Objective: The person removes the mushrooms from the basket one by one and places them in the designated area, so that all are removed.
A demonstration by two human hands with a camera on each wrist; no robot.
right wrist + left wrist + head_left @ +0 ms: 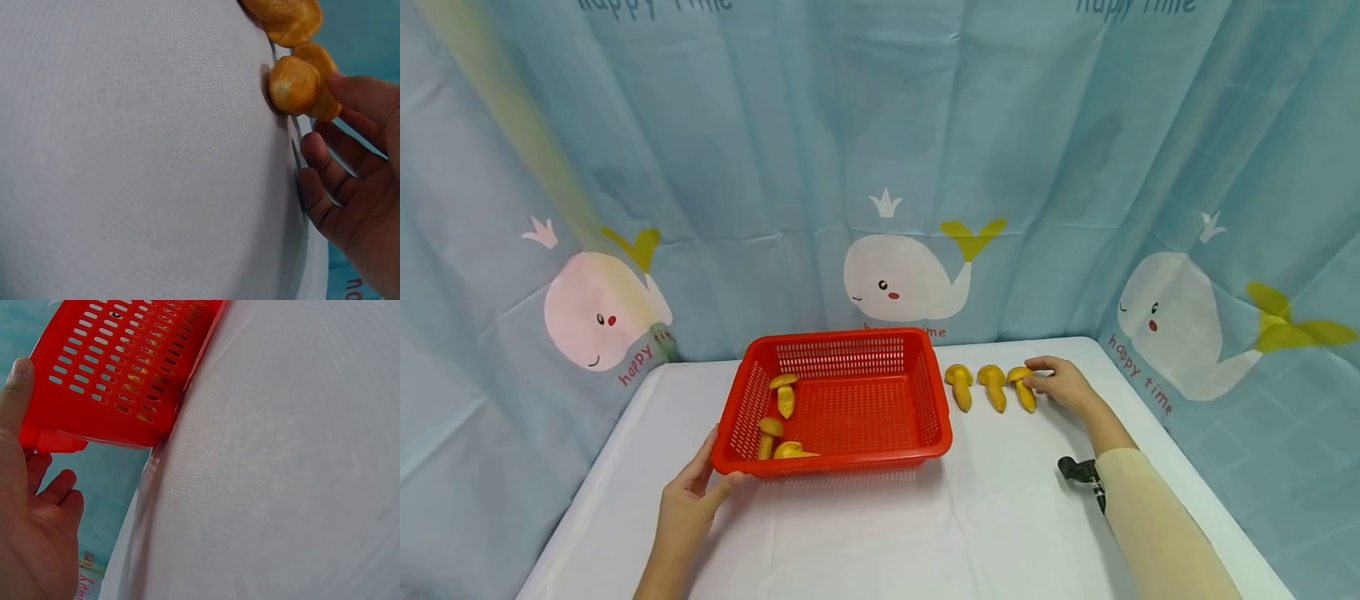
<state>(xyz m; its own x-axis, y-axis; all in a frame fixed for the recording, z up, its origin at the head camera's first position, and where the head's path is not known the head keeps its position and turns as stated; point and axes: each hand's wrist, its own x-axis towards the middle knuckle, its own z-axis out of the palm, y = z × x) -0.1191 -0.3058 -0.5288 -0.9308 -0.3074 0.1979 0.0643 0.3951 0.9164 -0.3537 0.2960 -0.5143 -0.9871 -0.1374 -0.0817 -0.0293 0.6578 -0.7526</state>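
A red plastic basket (850, 461) stands on the table with several yellow mushrooms inside along its left and front sides, one of them a mushroom (786, 400) lying near the left wall. My left hand (688, 496) grips its front left corner, thumb on the rim (47, 356) and fingers below. To the right of the basket three yellow mushrooms lie in a row, caps away from me: the left mushroom (960, 387), the middle mushroom (993, 388) and the right mushroom (1024, 392). With thumb and finger my right hand (1063, 385) pinches the right mushroom's cap (326, 94).
A white cloth (865, 542) covers the table. Near my right sleeve lies a small black object (1078, 470), partly hidden by the sleeve. Blue curtains (790, 167) printed with whales enclose the back and both sides.
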